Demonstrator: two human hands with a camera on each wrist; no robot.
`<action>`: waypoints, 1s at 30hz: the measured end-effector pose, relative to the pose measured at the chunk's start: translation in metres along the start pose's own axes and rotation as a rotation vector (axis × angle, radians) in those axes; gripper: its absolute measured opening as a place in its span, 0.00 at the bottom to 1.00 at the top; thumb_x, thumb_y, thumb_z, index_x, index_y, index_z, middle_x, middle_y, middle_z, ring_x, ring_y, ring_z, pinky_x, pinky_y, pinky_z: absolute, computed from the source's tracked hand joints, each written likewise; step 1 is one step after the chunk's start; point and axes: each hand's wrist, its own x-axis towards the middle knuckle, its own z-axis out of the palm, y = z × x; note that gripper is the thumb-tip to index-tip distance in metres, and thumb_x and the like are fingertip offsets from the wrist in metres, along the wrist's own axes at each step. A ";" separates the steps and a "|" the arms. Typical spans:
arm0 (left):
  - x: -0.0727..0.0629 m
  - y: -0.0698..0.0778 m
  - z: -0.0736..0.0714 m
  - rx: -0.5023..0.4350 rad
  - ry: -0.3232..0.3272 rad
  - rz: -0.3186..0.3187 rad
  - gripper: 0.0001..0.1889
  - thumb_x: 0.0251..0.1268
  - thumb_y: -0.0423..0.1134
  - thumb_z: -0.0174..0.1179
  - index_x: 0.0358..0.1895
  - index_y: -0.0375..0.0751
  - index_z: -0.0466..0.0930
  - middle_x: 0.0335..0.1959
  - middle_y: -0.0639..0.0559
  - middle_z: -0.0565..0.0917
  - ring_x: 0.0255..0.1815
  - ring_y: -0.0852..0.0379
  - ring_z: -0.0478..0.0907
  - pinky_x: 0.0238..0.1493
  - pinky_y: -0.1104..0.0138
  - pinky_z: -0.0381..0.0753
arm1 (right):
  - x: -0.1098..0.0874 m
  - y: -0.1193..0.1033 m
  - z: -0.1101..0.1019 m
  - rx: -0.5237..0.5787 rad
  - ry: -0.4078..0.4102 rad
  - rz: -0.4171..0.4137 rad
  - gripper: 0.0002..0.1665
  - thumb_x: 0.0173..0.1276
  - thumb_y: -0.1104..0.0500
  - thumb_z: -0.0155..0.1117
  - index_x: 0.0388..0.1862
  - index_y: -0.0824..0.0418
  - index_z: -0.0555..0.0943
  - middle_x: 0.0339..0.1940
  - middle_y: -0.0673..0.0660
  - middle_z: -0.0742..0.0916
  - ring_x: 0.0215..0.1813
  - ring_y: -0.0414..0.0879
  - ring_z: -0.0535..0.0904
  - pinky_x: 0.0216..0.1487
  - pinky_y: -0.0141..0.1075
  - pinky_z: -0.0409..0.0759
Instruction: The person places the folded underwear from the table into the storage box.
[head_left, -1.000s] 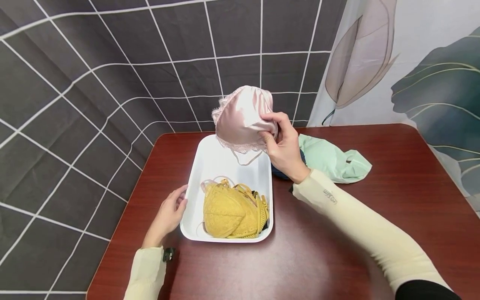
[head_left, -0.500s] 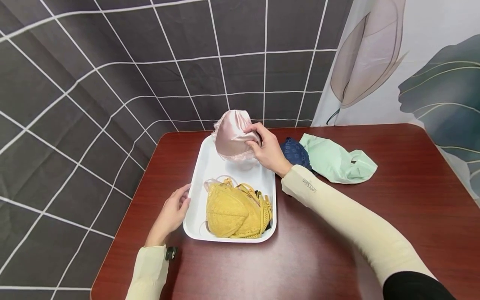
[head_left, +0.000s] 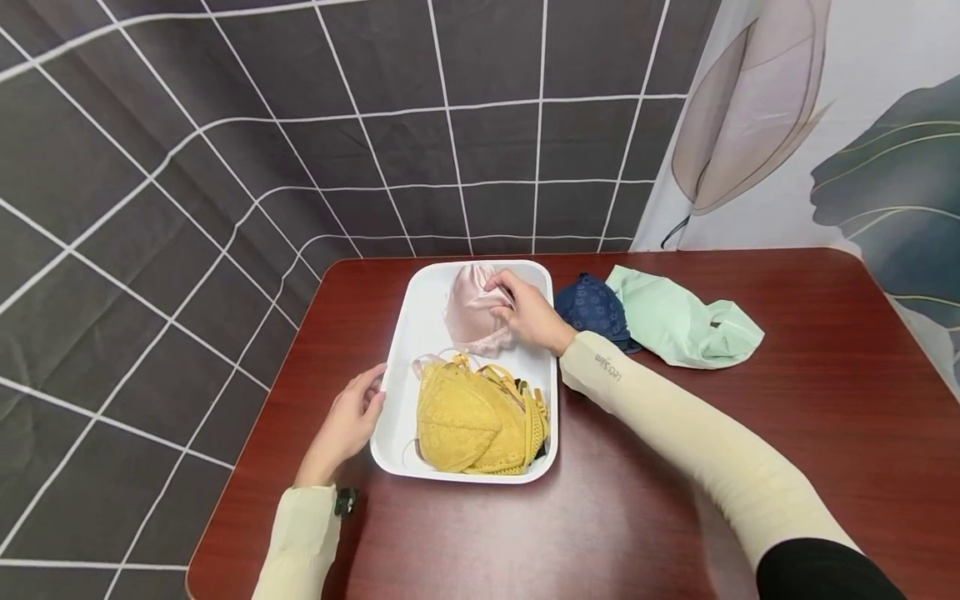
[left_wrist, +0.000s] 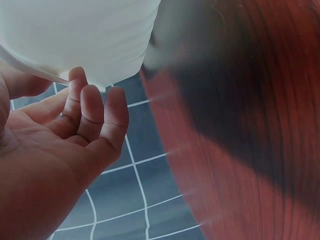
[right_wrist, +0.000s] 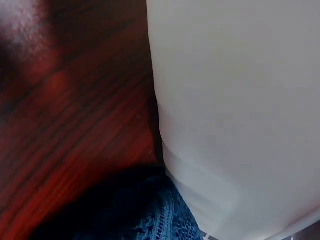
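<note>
My right hand (head_left: 527, 315) pinches a shiny pink bra (head_left: 471, 312) with lace edging, held low inside the back part of the white tray (head_left: 396, 417). A yellow lace bra (head_left: 461, 421) lies folded in the front half of that tray, with thin straps about it and a bit of black under its right side. My left hand (head_left: 347, 427) rests at the tray's left rim, its loosely bent fingers touching the rim. The left wrist view shows this left hand (left_wrist: 75, 125) from the palm side, against the outer wall of the tray (left_wrist: 95, 40). The right wrist view does not show the right hand's fingers.
Just right of the tray lies a dark blue lace bra (head_left: 592, 308), partly against a mint green garment (head_left: 686, 321). All stand on a reddish-brown table (head_left: 660, 467). A dark cloth with white grid lines (head_left: 495, 142) hangs behind and to the left.
My right hand has lowered the pink bra from above the tray's back edge down into the tray. The blue bra has come into fuller view. My left hand stays at the rim.
</note>
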 end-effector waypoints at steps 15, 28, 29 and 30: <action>0.002 0.000 0.000 -0.005 0.013 0.013 0.23 0.62 0.25 0.55 0.62 0.30 0.69 0.34 0.46 0.75 0.34 0.53 0.72 0.36 0.61 0.75 | 0.007 -0.010 -0.006 -0.290 -0.210 0.244 0.19 0.57 0.68 0.61 0.50 0.63 0.79 0.32 0.58 0.80 0.42 0.51 0.71 0.46 0.41 0.71; 0.000 0.001 0.000 -0.015 -0.001 -0.019 0.24 0.63 0.25 0.55 0.63 0.31 0.68 0.36 0.45 0.75 0.34 0.52 0.72 0.37 0.59 0.75 | 0.003 -0.019 -0.023 -0.232 -0.185 0.253 0.18 0.62 0.65 0.61 0.52 0.64 0.78 0.52 0.65 0.79 0.56 0.56 0.73 0.55 0.45 0.71; 0.000 0.001 0.000 -0.014 -0.002 -0.021 0.24 0.63 0.25 0.55 0.63 0.31 0.68 0.36 0.45 0.75 0.34 0.52 0.72 0.37 0.59 0.75 | 0.002 -0.020 -0.026 -0.219 -0.178 0.250 0.17 0.63 0.66 0.60 0.52 0.64 0.78 0.52 0.64 0.79 0.56 0.56 0.73 0.56 0.46 0.71; 0.000 0.002 0.000 -0.013 -0.002 -0.022 0.23 0.63 0.25 0.55 0.63 0.31 0.68 0.36 0.45 0.75 0.34 0.52 0.72 0.37 0.60 0.75 | 0.002 -0.021 -0.028 -0.209 -0.172 0.248 0.17 0.63 0.66 0.60 0.52 0.65 0.78 0.52 0.64 0.79 0.56 0.57 0.73 0.56 0.46 0.71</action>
